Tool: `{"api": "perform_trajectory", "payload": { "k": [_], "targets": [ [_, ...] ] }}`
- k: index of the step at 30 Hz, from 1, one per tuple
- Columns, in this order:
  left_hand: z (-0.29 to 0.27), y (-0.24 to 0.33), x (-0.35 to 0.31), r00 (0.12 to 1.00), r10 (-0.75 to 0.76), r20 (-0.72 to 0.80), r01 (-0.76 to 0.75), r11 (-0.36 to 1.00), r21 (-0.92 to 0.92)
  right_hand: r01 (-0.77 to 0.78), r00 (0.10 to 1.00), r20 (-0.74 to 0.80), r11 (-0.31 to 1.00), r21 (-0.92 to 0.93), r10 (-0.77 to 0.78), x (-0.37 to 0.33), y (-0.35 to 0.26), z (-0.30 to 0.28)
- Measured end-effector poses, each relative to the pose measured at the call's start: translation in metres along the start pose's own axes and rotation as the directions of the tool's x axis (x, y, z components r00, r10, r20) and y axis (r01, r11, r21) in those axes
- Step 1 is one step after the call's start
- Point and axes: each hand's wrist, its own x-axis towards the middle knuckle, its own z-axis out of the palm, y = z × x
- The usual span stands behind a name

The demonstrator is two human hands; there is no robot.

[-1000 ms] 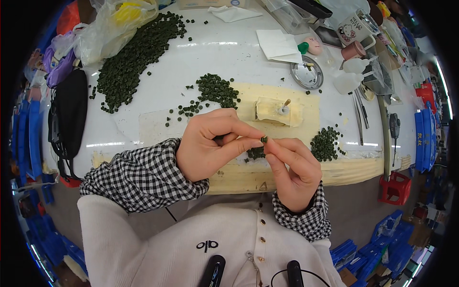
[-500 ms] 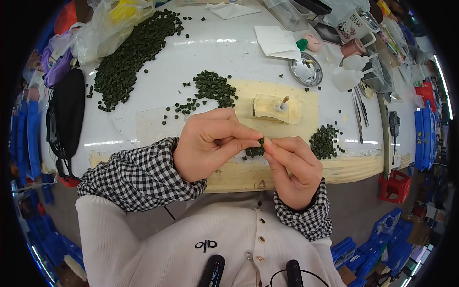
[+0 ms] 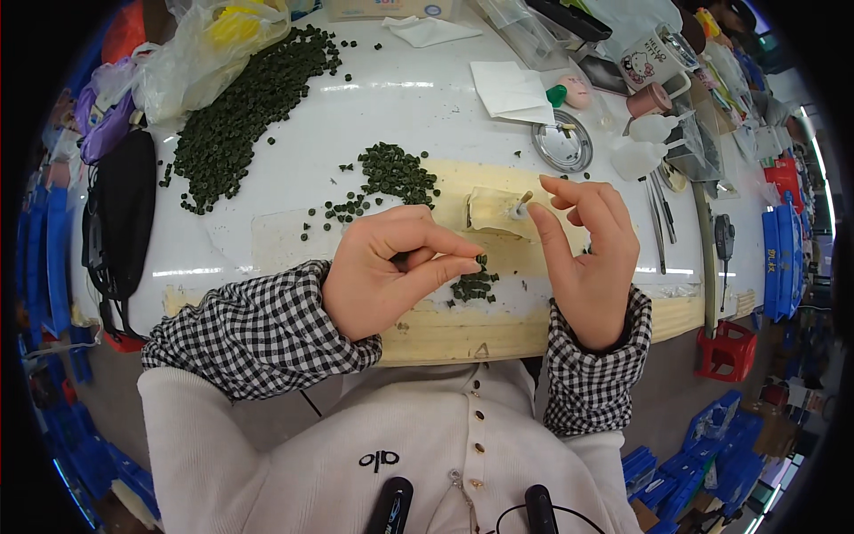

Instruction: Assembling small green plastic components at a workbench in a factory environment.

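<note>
Between the thumb and index fingertip of my left hand (image 3: 378, 276) is a small dark green piece (image 3: 481, 261). My right hand (image 3: 598, 262) is open, with thumb and fingers apart and nothing visible in it. Its fingertips hover close to a short stick (image 3: 526, 198) in a small white holder (image 3: 518, 212) on a cream-taped block (image 3: 487, 214); whether they touch it I cannot tell. Just below my left fingertips lies a small heap of similar green pieces (image 3: 474, 287). A larger heap (image 3: 398, 174) sits beyond my left hand.
A big pile of green pieces (image 3: 236, 129) spreads at the far left beside a plastic bag (image 3: 191, 76) and black pouch (image 3: 124, 214). On the right are a round metal dish (image 3: 562, 147), white paper (image 3: 511, 92), squeeze bottles (image 3: 636, 158), tweezers (image 3: 656, 227) and a mug (image 3: 654, 62).
My right hand has let go of the green piece, opened and moved right and away from me, toward the taped block. The left hand keeps its pinch in nearly the same place.
</note>
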Motion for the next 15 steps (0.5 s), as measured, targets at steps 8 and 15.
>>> {"api": "perform_trajectory", "payload": {
  "k": [8,15],
  "targets": [
    [-0.001,0.000,0.000,1.000,-0.029,-0.003,0.029,0.999,-0.016,0.013,1.000,-0.017,0.995,0.097,-0.012,0.003,0.003,0.004],
    [0.000,0.000,0.001,0.999,-0.024,0.020,0.025,1.000,-0.019,0.099,0.993,-0.093,0.927,0.362,-0.069,-0.009,-0.017,-0.018]
  ]
}}
